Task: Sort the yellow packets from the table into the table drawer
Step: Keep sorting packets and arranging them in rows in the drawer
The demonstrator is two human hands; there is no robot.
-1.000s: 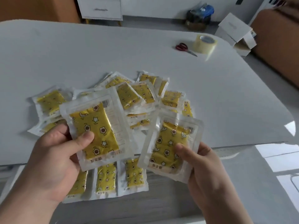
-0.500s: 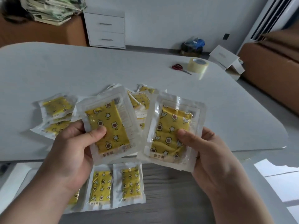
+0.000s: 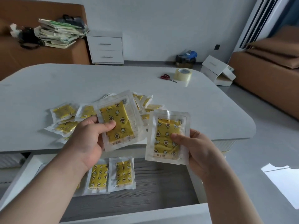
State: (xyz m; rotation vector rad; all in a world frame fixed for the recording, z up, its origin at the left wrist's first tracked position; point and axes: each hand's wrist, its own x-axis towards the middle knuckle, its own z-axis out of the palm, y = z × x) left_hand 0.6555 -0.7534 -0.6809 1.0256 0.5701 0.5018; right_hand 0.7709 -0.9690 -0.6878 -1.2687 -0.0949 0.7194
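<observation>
My left hand [image 3: 88,139] grips a yellow packet [image 3: 119,117] in clear wrap, thumb on its face, held above the table's near edge. My right hand [image 3: 194,149] holds a second yellow packet [image 3: 166,136] upright over the open drawer [image 3: 161,183]. A pile of several yellow packets [image 3: 64,120] lies on the white table [image 3: 80,84] behind my hands. Inside the drawer, two packets [image 3: 111,175] lie flat side by side, with a third mostly hidden under my left forearm.
Red-handled scissors [image 3: 167,77] and a roll of clear tape [image 3: 183,74] sit at the table's far right. The drawer's white front [image 3: 145,214] is near me. A white cabinet [image 3: 106,49], cardboard boxes [image 3: 216,70] and brown sofas stand beyond.
The view has tilted up, showing more of the room. Both hands keep their packets, and the right packet has dropped slightly lower than the left one.
</observation>
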